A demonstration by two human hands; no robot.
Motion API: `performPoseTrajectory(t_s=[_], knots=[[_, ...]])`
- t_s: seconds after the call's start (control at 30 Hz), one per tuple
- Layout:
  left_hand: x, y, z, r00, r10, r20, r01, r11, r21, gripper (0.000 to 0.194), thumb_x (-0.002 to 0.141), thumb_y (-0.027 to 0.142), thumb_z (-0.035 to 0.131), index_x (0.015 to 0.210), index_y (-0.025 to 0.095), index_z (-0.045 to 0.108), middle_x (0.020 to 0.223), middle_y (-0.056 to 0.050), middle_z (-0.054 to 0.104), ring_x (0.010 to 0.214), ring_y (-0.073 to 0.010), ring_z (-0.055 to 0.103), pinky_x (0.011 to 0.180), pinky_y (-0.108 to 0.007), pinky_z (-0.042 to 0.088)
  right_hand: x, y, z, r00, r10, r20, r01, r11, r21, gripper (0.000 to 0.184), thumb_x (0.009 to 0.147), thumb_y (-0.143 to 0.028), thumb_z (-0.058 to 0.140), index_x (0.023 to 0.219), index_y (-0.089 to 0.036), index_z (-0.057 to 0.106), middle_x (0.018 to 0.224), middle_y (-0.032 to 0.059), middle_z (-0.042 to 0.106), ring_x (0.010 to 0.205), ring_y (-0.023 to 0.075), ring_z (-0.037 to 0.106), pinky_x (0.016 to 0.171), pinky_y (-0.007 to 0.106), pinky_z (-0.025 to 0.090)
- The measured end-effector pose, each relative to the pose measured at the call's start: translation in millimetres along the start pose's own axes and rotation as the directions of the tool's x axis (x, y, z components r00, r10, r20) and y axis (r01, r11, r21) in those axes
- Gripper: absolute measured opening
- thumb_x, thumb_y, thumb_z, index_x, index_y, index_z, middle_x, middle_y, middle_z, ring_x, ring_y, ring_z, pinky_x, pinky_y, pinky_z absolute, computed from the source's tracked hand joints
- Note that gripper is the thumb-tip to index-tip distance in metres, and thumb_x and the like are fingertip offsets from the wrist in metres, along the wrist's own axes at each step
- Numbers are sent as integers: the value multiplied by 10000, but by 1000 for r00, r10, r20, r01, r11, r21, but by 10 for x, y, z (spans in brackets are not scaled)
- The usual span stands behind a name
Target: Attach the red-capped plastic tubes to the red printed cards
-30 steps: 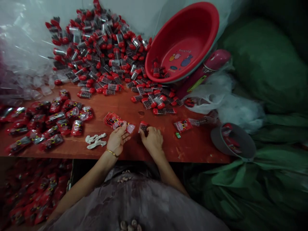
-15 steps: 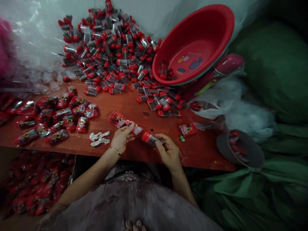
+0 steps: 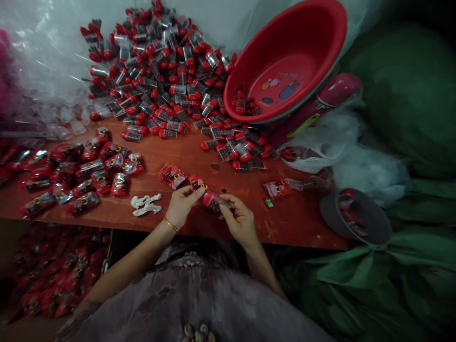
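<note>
My left hand [image 3: 181, 204] pinches a small red printed packet [image 3: 198, 182] just above the red-brown table [image 3: 185, 152]. My right hand [image 3: 239, 219] grips a clear tube with a red cap [image 3: 213, 201], its capped end pointing at the packet, and the two nearly touch between my hands. Another red packet [image 3: 171, 175] lies flat just left of my left hand. A gold bangle sits on my left wrist.
A big heap of red-capped tubes [image 3: 156, 71] fills the back of the table. A red basin [image 3: 288, 61] leans at the back right. Filled red packets [image 3: 81, 175] lie at the left, white scraps [image 3: 146, 203] nearby, a grey bowl [image 3: 354, 216] at the right edge.
My right hand picked a tube up off the table and brought it to the left. My left hand lifted one packet from the small stack toward the tube.
</note>
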State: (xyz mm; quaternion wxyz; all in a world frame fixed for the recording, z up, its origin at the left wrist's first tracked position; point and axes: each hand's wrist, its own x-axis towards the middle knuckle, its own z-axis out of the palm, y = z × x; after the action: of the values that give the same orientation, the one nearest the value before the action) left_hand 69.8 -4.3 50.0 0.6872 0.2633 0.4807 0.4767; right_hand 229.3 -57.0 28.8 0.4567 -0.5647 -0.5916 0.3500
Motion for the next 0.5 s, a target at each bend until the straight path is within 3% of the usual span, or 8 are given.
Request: performPoseTrajectory(t_s=[0.17,0.3,0.5], knots=[[-59,-60,100,997,-76,17,77,993,-89,383,439,390,847,662,124,686,579,3,642,483,-61,498,520,-202,402,7,-1,121,994,11,-110,-14,999,-32,262,849,-311,532,1082,-213,598,936,30,681,745,149,643,679,287,549],[-90,-140,150,995,-99,-33,91,977,-192,406,389,350,865,677,128,683,661,-15,678,595,-101,583,669,-242,462,74,-62,252,978,0,-206,-21,995,-100,243,858,-319,516,1055,-205,600,894,37,692,731,155,652,696,295,541],[-51,-104,113,999,2,-38,-10,982,-191,348,525,408,807,715,141,690,707,-19,688,677,-125,606,719,-250,462,110,-123,351,986,-1,-166,-1,1000,-7,233,843,-322,536,1041,-212,590,908,40,691,768,159,658,727,299,545]])
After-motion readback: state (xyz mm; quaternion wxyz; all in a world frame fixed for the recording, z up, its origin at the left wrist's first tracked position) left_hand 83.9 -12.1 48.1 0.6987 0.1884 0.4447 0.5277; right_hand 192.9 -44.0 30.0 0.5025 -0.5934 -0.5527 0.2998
